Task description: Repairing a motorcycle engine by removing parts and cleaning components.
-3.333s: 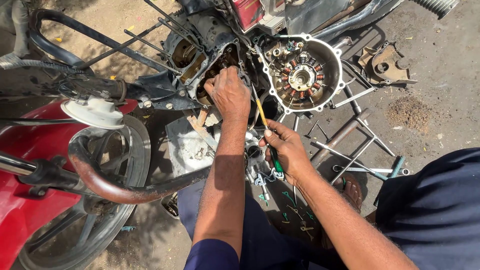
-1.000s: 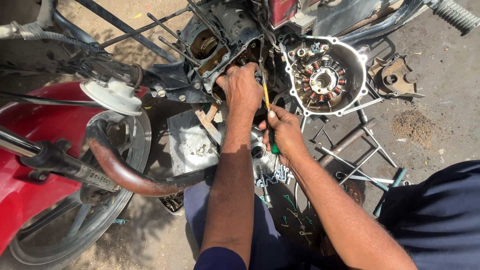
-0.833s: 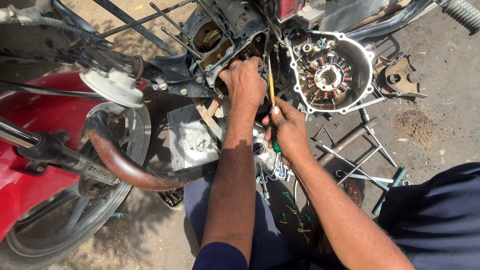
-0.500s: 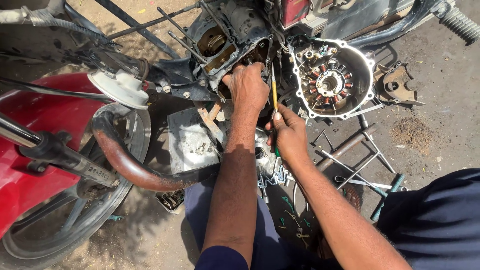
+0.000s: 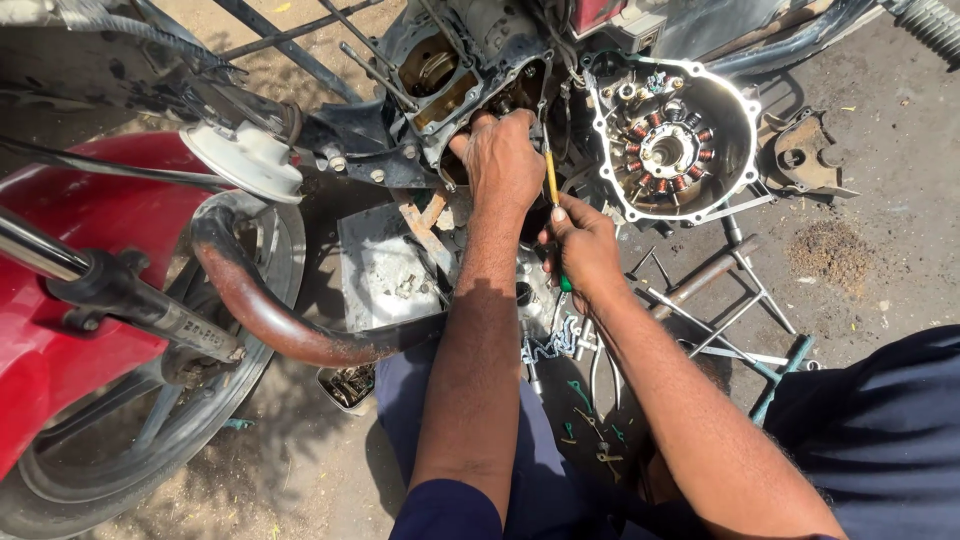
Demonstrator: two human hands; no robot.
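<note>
My left hand [image 5: 505,160] rests on the opened motorcycle engine case [image 5: 455,75], fingers curled into its dark cavity; what they grip is hidden. My right hand [image 5: 583,248] is closed around a screwdriver [image 5: 551,185] with a yellow shaft and green handle end, its tip pointing up into the engine beside my left hand. Just right of both hands hangs the round stator cover [image 5: 675,145] with copper coils inside.
A rusty exhaust pipe [image 5: 270,310] curves across the left, over a spoked wheel [image 5: 150,430] and red bodywork [image 5: 70,230]. A grey metal tray [image 5: 385,270] lies under the engine. T-handle wrenches [image 5: 720,310], a chain piece [image 5: 550,340] and small parts litter the ground at right.
The view has drifted slightly; both hands stay at the engine. My right hand has shifted the screwdriver a little higher toward the case beside my left hand.
</note>
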